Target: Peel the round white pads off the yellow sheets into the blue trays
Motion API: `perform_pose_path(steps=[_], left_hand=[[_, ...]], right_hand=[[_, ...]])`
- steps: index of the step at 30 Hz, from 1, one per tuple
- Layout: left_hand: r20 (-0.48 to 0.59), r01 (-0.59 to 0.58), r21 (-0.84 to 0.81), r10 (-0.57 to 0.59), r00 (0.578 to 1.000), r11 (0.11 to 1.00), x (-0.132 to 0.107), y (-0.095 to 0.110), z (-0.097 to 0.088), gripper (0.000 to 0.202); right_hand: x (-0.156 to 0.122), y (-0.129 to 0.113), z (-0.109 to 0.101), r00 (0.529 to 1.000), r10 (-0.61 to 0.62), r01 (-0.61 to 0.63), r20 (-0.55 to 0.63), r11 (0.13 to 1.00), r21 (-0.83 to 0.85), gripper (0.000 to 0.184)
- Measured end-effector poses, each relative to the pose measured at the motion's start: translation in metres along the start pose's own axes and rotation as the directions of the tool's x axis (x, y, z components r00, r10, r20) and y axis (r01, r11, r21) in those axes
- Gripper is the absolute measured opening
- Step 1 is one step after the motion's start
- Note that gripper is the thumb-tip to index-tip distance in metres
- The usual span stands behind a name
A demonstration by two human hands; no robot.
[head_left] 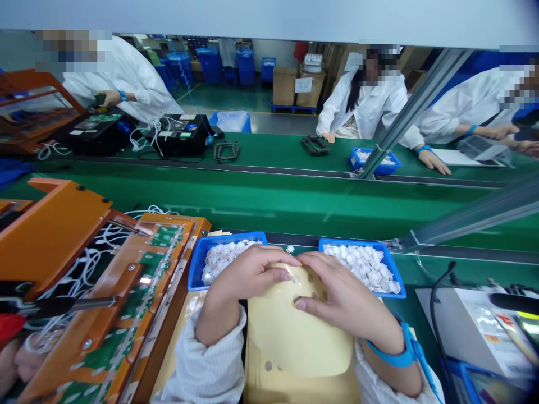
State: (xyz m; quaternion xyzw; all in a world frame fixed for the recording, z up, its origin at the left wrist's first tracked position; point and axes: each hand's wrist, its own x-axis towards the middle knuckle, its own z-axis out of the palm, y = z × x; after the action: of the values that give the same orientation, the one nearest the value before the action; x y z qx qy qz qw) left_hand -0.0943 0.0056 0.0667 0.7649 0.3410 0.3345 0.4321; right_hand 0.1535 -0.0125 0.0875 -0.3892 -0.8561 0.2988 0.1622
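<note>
Both my hands rest on a pale yellow backing sheet point(295, 336) with small round holes, lying on a stack of similar sheets. My left hand point(248, 275) is curled, its fingertips pinching at the sheet's top edge. My right hand point(341, 294) also has bent fingers pressed on the sheet's upper part, thumb underneath; a blue wrist strap point(396, 350) circles that wrist. Two blue trays sit just beyond: the left blue tray point(197, 264) and the right blue tray point(393, 269), each holding several small white round parts.
An orange fixture point(105, 303) with green circuit boards and white wires fills the left. A white box point(467, 325) and a black cable stand at the right. A green conveyor belt point(269, 202) runs across. Three people in white coats work at the far side.
</note>
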Motion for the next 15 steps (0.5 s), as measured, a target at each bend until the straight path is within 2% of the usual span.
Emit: perform_pose_path(steps=[4, 7, 11, 15], left_hand=[[0.024, -0.005, -0.02, 0.005, 1.0, 1.0, -0.0005, -0.0015, -0.0013, 0.056], [0.022, 0.007, -0.058, -0.006, 1.0, 0.998, -0.0008, -0.0023, -0.0016, 0.067], [-0.014, 0.053, -0.092, -0.055, 0.998, 0.994, -0.0017, -0.0018, -0.0013, 0.062], [0.003, 0.13, -0.111, -0.131, 0.991, 0.985, -0.003, -0.0014, -0.0013, 0.052]], right_hand=[[0.0003, -0.0012, -0.0032, 1.0, -0.023, 0.023, -0.011, 0.999, 0.024, 0.046], [0.0003, -0.0015, -0.0051, 0.997, -0.078, 0.078, -0.01, 0.997, 0.027, 0.05], [0.0003, -0.0005, -0.0046, 0.994, -0.105, 0.106, -0.005, 0.994, 0.026, 0.064], [0.0007, -0.0018, -0.0046, 0.995, -0.099, 0.099, -0.007, 0.995, 0.02, 0.064]])
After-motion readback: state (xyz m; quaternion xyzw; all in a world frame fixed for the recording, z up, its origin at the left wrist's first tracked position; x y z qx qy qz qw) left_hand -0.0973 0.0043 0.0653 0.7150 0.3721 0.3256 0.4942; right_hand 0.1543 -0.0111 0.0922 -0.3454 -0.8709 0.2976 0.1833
